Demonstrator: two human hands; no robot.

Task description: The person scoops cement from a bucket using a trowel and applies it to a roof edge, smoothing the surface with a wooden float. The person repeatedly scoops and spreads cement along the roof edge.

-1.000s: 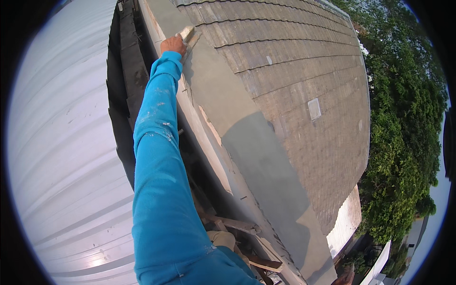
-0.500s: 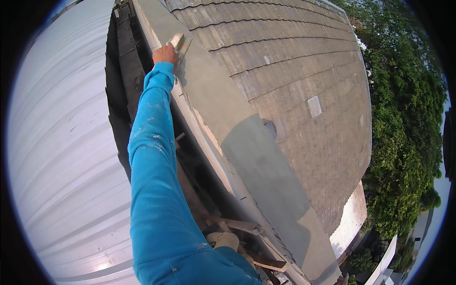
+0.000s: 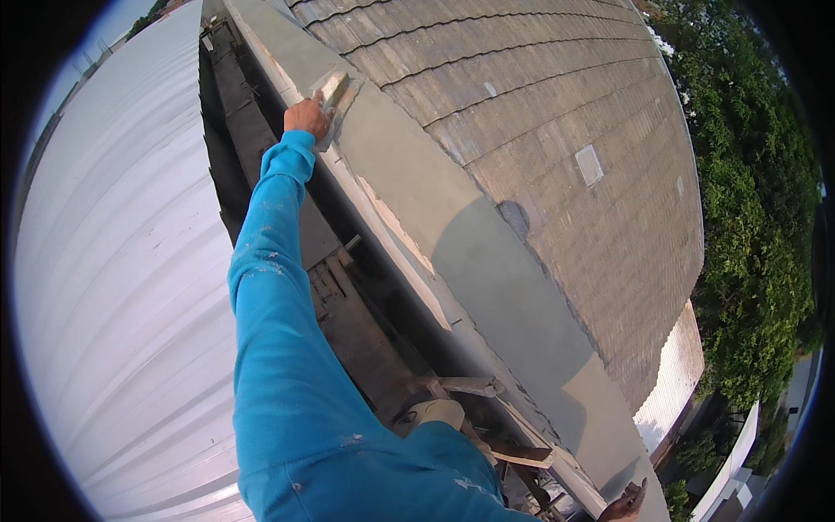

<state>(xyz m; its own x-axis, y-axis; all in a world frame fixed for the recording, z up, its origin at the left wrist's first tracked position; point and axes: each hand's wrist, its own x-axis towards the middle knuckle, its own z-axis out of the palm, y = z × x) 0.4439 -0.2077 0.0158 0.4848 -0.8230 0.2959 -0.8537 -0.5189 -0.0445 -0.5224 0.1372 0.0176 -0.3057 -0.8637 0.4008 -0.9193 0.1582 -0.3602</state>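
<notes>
My left hand [image 3: 308,118], at the end of a stretched-out blue-sleeved arm, is closed on a hand float [image 3: 331,90] with a pale wooden grip. The float rests on a long band of smooth grey mortar [image 3: 391,165] that runs along the roof's edge. Its underside and most of my fingers are hidden from this angle. At the lower right, my right hand [image 3: 624,505] shows only in part beside the near end of the band. Its fingers look stretched out, and I see nothing in it.
Brown roof tiles [image 3: 539,113] slope away right of the mortar. A dark gap with a gutter [image 3: 243,122] separates it from a white corrugated metal roof [image 3: 122,261] on the left. Wooden pieces [image 3: 522,454] and a rounded beige object [image 3: 432,412] lie below; trees [image 3: 748,200] stand at right.
The view has shifted, so the roof sits slightly lower and further right. My left hand stays on the float at the mortar. More of my right hand shows at the lower right.
</notes>
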